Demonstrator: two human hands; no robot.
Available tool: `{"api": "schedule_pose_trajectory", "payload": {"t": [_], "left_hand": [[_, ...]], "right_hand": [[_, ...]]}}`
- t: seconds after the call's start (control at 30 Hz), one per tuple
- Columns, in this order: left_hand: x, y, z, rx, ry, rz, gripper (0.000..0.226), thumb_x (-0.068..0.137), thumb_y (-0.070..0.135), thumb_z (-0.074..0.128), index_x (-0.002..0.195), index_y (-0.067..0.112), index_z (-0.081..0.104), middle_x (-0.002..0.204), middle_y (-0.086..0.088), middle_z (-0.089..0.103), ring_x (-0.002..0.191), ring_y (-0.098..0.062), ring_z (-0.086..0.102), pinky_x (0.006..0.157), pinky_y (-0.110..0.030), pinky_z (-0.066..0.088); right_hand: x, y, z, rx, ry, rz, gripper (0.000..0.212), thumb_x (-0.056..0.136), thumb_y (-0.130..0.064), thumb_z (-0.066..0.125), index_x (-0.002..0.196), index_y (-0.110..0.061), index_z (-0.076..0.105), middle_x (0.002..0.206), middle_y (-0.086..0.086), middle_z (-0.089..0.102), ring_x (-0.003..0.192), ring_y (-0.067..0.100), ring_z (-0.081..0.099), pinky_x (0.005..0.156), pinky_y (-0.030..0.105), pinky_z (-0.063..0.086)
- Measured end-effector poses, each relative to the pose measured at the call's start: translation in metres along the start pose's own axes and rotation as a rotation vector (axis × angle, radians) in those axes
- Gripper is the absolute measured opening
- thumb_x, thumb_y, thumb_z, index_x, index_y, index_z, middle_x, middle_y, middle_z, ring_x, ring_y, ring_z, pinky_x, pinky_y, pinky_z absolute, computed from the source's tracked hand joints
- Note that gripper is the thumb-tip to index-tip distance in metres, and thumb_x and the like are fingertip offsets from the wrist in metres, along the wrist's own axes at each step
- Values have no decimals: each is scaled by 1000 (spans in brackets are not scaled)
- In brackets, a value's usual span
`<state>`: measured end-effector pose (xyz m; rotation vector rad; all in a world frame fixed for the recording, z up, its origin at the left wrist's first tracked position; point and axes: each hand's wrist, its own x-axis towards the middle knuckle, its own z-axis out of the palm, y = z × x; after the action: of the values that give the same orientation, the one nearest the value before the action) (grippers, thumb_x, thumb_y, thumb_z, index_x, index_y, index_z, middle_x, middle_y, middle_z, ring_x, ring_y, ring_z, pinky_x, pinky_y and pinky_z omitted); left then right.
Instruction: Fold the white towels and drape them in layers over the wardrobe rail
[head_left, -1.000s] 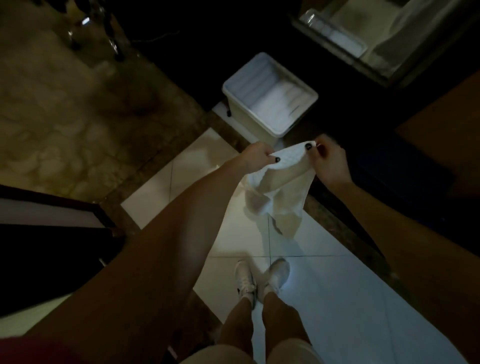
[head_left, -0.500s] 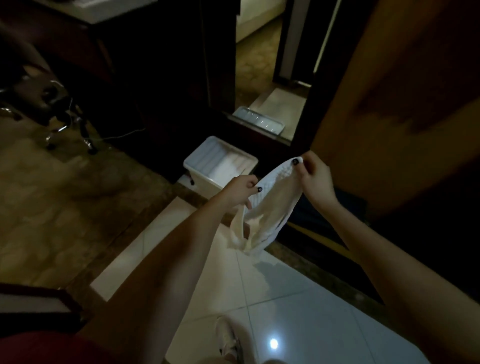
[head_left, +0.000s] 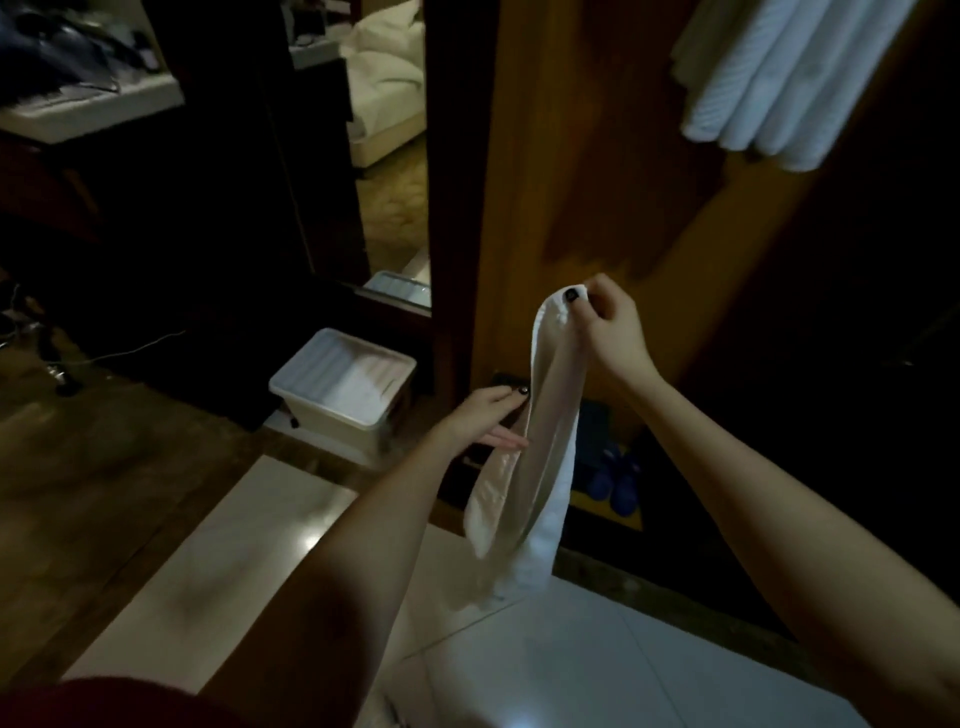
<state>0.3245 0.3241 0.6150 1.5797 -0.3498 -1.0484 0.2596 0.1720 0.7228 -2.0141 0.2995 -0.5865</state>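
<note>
**White towel, held mid-air before the wardrobe**

Item: white towel (head_left: 540, 441), soft cloth, hanging as a long narrow doubled strip, lower end loose above the glossy white floor tiles (head_left: 597, 670). Right hand (head_left: 605, 325) fingers pinch its top edge. Left hand (head_left: 485, 418) fingers are spread open, flat against the strip's left side. Far right: ribbed white towels (head_left: 779, 78) hanging in layers inside the wooden wardrobe (head_left: 571, 156). Left: rectangular white plastic bin (head_left: 332, 410) of folded towels.
</note>
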Motion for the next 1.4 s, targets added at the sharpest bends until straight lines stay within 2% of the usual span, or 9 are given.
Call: {"api": "schedule_pose_trajectory", "payload": {"t": [0.17,0.27,0.5,0.67,0.83,1.03,1.17,1.27,1.4], "left_hand": [[19,3,70,81,18,14,74,89,25,69,150,6,30,145,-19,45,74,-21,73,66,-26,59],[32,9,102,199,-31,80,58,91,21,67,139,-4,44,131,-23,57,63,-18,72,50,-18,51],[32,52,136,323,-135,160,13,101,18,47,106,8,54,99,-8,59,71,-19,73,61,-24,56],[26,90,137,435,-94,354,17,101,16,48,89,15,60,81,-3,63,62,-12,69,58,-21,51],[9,141,150,587,-160,510,21,93,0,52,106,15,57,53,0,56,45,-7,53,48,-19,41],[0,158,169,510,-93,563,30,93,-4,50,119,9,58,50,2,58,42,-4,53,45,-16,41],[-5,158,181,456,-22,546,30,94,-7,43,107,10,65,92,-11,62,47,-5,62,47,-14,45],[-5,157,185,418,-7,532,30,94,-7,42,98,7,68,107,-17,62,52,-7,66,46,-11,43],[-11,162,187,331,18,488,24,98,0,45,105,4,68,78,-7,70,57,-5,67,47,-11,41]], "right_hand": [[-14,17,-71,-25,111,15,17,100,-17,49,88,-6,53,82,5,54,75,14,52,67,25,43],[-24,24,-105,-28,169,22,21,100,-18,50,90,0,55,84,8,56,77,15,54,67,28,44],[-40,18,-175,-89,303,-10,27,99,-18,50,88,5,53,79,9,54,72,12,51,62,24,40],[-52,23,-216,-122,515,-23,17,98,-16,50,85,-6,53,73,-4,52,70,6,49,63,20,39],[-65,32,-251,-218,654,61,15,98,-17,47,89,-7,53,74,-6,51,70,7,49,65,26,37],[-89,26,-274,-422,566,91,12,96,-16,50,101,-8,58,82,2,60,74,15,55,64,30,40],[-104,28,-267,-409,361,57,22,93,-6,49,104,-18,64,90,4,69,74,24,63,64,30,45],[-107,33,-254,-415,208,94,34,90,3,45,90,-20,70,99,2,70,92,20,65,81,28,48],[-113,37,-234,-409,33,190,35,90,5,43,99,-12,72,112,4,67,107,13,59,95,21,40]]}}
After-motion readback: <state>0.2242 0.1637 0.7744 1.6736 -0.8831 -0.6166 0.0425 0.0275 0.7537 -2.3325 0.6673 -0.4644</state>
